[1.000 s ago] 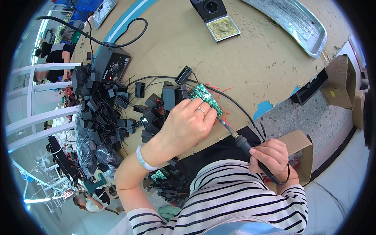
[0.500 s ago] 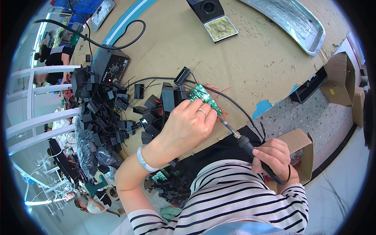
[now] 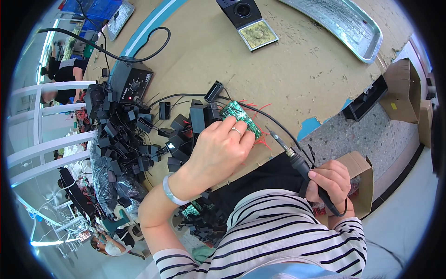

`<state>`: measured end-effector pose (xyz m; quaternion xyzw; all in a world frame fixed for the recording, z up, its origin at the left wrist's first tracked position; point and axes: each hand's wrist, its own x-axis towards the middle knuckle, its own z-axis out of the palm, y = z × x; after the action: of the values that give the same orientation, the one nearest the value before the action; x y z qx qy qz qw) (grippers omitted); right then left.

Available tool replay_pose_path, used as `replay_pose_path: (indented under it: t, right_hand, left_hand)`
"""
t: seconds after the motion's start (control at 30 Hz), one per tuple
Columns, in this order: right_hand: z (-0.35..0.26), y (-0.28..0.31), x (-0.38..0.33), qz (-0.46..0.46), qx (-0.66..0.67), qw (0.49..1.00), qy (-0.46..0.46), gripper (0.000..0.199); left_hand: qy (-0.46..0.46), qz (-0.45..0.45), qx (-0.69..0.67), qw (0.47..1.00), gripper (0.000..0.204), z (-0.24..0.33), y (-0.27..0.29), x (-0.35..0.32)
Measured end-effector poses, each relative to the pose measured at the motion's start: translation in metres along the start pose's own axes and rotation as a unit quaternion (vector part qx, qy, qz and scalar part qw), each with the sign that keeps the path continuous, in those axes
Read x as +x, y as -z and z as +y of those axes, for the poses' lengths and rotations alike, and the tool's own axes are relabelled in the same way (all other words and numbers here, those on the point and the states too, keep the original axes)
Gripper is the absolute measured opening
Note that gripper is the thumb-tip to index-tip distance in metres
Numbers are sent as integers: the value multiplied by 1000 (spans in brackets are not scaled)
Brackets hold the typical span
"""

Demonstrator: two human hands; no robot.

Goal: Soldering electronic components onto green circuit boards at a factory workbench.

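My left hand [image 3: 218, 149] rests over a green circuit board [image 3: 241, 117] with thin red wires, gripping its near end on the brown cardboard-covered bench [image 3: 297, 79]. My right hand [image 3: 327, 181] holds a black soldering iron [image 3: 297, 160] by its handle. The iron's metal tip points up and left and stands a little to the right of the board, apart from it. A ring is on the left hand and a pale band on its wrist.
A heap of black plastic adapter housings [image 3: 125, 139] with wires lies to the left. A black soldering station [image 3: 132, 83], a tip-cleaner stand [image 3: 248, 21] and a metal tray [image 3: 339, 25] sit farther back. Open cardboard boxes [image 3: 360, 176] stand at the right. Another person [image 3: 60, 74] works at far left.
The soldering iron has drawn back to the right, so its tip is off the board. My left hand has stayed on the board.
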<state>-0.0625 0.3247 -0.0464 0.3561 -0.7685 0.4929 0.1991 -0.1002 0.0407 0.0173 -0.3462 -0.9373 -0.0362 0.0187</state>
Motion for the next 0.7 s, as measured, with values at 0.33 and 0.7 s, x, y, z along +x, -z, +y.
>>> replay_pose_path:
  t: [0.33,0.7]
  right_hand:
    - [-2,0,4,14,-17,1000,-2,31]
    - [-3,0,1,28,-29,999,-21,11]
  left_hand:
    - [12,37,-52,998,17,-6,-3,-9]
    - [464,293,11,836,19,-23,21,-136]
